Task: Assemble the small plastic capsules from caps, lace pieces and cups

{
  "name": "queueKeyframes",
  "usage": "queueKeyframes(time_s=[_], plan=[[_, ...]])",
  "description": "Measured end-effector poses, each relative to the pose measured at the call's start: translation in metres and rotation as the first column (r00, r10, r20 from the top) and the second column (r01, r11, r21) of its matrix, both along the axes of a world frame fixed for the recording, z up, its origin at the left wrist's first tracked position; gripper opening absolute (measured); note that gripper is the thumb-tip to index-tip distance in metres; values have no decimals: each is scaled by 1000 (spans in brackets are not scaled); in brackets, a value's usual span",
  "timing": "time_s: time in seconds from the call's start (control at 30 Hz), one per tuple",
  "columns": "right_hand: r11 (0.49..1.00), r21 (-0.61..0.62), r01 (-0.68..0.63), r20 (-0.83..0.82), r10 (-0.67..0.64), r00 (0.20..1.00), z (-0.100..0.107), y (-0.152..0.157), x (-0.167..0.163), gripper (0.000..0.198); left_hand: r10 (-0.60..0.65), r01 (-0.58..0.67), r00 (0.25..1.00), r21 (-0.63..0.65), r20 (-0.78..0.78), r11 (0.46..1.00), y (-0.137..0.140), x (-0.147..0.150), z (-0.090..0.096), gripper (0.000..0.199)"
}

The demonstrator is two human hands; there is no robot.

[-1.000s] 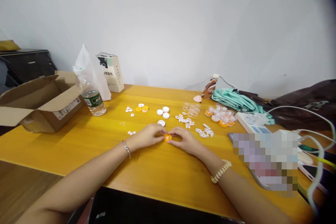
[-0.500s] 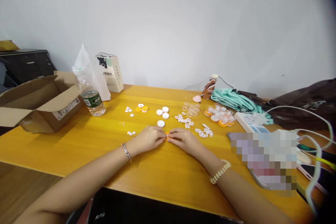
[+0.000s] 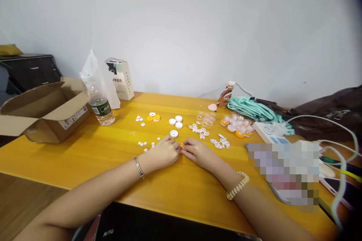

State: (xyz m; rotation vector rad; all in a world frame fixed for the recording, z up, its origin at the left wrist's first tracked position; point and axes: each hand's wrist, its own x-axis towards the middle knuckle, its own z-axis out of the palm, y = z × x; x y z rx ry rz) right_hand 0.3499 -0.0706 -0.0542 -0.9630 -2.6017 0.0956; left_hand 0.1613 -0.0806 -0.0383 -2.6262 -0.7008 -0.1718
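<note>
Compared with a second ago: orange disc (image 3: pixel 181 144) much less visible, then open to view between the fingertips, now nearly swallowed by them. Both hands drawn tighter together over it, knuckles almost meeting. Looks like a pressing or snapping-together step under way, though not provable from this angle.

Left hand (image 3: pixel 164 153) curled, fingertips closed on the disc's left edge. Right hand (image 3: pixel 198 151) likewise curled, pinching the right edge. Only a sliver of orange showing in the gap, low over the table (image 3: pixel 85 150), just in front of a white cap (image 3: pixel 174 133). Whether a second part sits inside the pinch: cannot tell.

Small white bits (image 3: pixel 143 144) just left of the left hand; white cut-outs (image 3: pixel 220 142) near the right. Finished orange-and-clear pieces (image 3: pixel 239 126) farther back on the right, well apart from the grip. Bottle (image 3: pixel 100 103) and box (image 3: pixel 42 109) far left.
</note>
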Motion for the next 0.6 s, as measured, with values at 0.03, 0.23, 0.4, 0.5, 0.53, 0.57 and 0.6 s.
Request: queueKeyframes(time_s=[0.03,0.23,0.4,0.5,0.53,0.57,0.6], plan=[[1000,2,1,8,-1,1000,0,-1,0,26,-5,5,1000,13,-7,1000,-1,1,0,27],[1000,6,13,19,-13,1000,2,-4,-2,23,-25,28,999,-63,44,998,2,-1,4,27],[1000,2,-5,-42,5,999,2,-4,-3,19,101,-11,944,-278,313,961,25,-14,12,23],[1000,-6,-10,-71,9,997,1,-3,-4,16,195,-59,885,-314,423,948,39,-15,7,24],[1000,-8,-8,-80,7,997,1,-3,-4,15,195,-52,882,-322,429,945,42,-14,4,25],[1000,-13,-6,-89,5,996,1,-2,-4,14,185,-40,888,-329,421,943,44,-13,1,26],[1000,-20,-4,-98,2,995,1,-2,-4,13,175,-31,897,-338,407,941,45,-11,-1,27]])
